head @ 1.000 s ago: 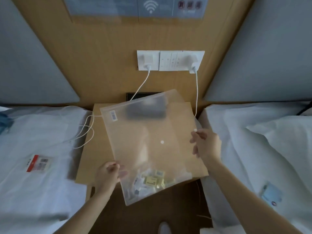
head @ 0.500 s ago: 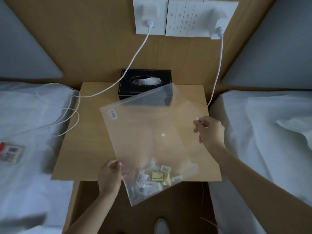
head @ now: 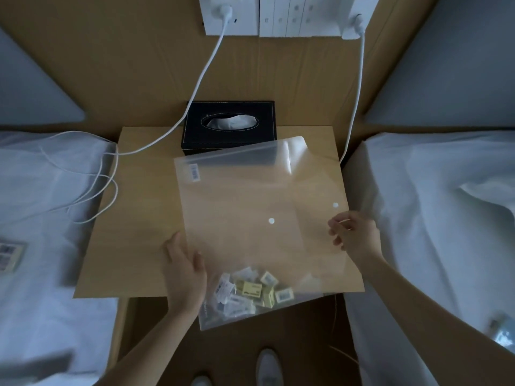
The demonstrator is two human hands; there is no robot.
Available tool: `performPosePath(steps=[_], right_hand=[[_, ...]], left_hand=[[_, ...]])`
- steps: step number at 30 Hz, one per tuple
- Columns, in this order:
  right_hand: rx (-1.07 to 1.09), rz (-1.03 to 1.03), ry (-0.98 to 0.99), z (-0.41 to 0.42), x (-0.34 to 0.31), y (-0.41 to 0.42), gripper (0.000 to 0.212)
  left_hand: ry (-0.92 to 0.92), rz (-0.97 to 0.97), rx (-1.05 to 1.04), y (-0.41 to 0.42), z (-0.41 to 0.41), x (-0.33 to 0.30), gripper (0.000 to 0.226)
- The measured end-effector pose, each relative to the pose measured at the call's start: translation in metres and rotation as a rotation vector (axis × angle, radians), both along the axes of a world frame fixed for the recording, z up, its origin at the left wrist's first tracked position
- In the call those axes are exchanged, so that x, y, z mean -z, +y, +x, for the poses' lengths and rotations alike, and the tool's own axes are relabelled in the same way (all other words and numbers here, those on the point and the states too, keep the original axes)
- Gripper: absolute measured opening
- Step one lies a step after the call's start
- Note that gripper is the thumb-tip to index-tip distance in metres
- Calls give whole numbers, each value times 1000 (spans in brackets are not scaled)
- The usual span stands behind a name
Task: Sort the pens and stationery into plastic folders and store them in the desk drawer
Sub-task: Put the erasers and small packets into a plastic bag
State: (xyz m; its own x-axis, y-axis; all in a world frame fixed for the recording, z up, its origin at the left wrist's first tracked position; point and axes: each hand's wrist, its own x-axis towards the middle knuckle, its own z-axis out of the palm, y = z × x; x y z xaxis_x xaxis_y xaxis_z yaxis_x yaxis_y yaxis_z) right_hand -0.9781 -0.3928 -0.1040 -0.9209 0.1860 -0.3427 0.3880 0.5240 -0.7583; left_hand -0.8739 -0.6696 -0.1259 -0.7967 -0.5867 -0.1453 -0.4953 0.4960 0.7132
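Between two white beds (head: 41,246) a wooden nightstand (head: 133,218) is set against a wood-panelled wall, where two white cables (head: 206,65) are plugged into a socket panel (head: 278,15). On the left bed a small printed packet (head: 8,254) is seen near the frame edge, and one cable is looped beside the nightstand. A black tissue box (head: 228,123) is placed at the back of the top. In front of it a translucent folder (head: 250,207) is laid across the nightstand, its near corner hanging past the front edge; small stationery packets (head: 250,291) are gathered inside that low corner. The folder's left edge is gripped by the left hand (head: 184,268), thumb on top. Its right edge is pinched by the right hand (head: 354,235), fingers curled, close to a white snap (head: 335,205). Shoes (head: 267,363) are visible below.
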Motion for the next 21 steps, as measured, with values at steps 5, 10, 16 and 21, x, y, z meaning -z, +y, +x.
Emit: performPosePath(steps=[5,10,16,21], right_hand=[[42,-23,-17,7,9,7,5],[45,-39,-134,20,17,18,16],[-4,-33,-179,33,25,25,18],[-7,-126,-62,38,24,16,39]], left_hand=[[22,-327,616,34,-9,-7,53],[-215,-545,985,80,-15,-2,68],[-401,-587,991,89,-18,13,86],[-449,-590,996,90,-22,18,93]])
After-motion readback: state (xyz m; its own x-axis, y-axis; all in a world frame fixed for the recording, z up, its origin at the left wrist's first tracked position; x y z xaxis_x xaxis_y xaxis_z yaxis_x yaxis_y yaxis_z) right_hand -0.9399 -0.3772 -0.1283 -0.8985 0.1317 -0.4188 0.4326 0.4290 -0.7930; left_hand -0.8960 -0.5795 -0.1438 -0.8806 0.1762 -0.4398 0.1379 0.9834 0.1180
